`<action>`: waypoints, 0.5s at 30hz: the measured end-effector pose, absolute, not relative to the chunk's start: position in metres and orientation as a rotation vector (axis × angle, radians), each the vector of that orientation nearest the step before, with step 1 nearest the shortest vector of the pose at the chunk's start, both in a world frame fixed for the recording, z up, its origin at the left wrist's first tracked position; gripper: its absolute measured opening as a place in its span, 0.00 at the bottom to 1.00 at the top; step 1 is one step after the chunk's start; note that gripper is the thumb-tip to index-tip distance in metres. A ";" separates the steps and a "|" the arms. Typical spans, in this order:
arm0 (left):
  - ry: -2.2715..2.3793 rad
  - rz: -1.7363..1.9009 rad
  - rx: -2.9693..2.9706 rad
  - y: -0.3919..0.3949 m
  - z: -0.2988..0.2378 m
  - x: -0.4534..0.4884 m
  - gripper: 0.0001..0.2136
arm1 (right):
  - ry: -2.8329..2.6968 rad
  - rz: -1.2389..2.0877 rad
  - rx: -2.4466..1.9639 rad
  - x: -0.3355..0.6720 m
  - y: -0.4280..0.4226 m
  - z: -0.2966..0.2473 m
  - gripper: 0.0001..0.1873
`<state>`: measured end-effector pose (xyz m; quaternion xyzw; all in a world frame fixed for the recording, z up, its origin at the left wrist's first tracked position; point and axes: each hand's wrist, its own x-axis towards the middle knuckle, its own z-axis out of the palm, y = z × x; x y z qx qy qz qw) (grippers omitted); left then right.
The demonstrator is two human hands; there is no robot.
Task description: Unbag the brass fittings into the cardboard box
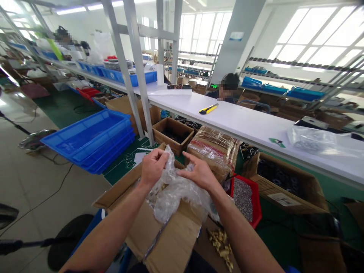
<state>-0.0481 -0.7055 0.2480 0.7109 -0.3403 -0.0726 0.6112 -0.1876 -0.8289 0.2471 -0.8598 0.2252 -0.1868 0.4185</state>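
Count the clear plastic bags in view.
2: the crumpled bag between the left hand and right hand over a cardboard box; the second bag on the white bench. Boxes may hide more.

The hall was lit brightly by daylight from the tall white-framed windows (pixel 309 34), which were blown out to white, and by ceiling strip lights (pixel 72 9). Soft glare was caught on the long white table top (pixel 244 121) and the crumpled clear plastic bag (pixel 173 189). Straight lines were bent near the edges; lower corners were smeared.

Stacked blue trays (pixel 85 133), yellow knife (pixel 208 109), red bin (pixel 256 201).
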 end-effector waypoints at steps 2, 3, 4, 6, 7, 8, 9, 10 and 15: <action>-0.836 -0.299 1.526 -0.705 0.253 -0.055 0.09 | 0.450 -0.412 -2.046 -0.179 -0.825 0.245 0.28; -0.877 -0.332 1.484 -0.704 0.255 -0.057 0.09 | 0.413 -0.392 -1.985 -0.176 -0.824 0.243 0.22; -0.922 -0.335 1.454 -0.702 0.256 -0.058 0.08 | 0.401 -0.388 -1.921 -0.172 -0.822 0.240 0.17; -1.009 -0.315 1.419 -0.696 0.256 -0.060 0.07 | 0.450 -0.456 -1.776 -0.166 -0.821 0.235 0.13; -1.045 -0.329 1.405 -0.692 0.254 -0.063 0.12 | 0.509 -0.527 -1.690 -0.163 -0.821 0.232 0.12; -1.072 -0.371 1.391 -0.688 0.251 -0.067 0.22 | 0.582 -0.615 -1.585 -0.160 -0.821 0.230 0.11; -1.088 -0.430 1.380 -0.685 0.246 -0.074 0.32 | 0.665 -0.714 -1.459 -0.157 -0.821 0.228 0.10; -1.097 -0.490 1.380 -0.682 0.241 -0.082 0.41 | 0.750 -0.804 -1.321 -0.154 -0.822 0.227 0.10; -1.016 -0.568 1.515 -0.680 0.210 -0.114 0.48 | 0.766 -0.934 -1.068 -0.143 -0.822 0.217 0.15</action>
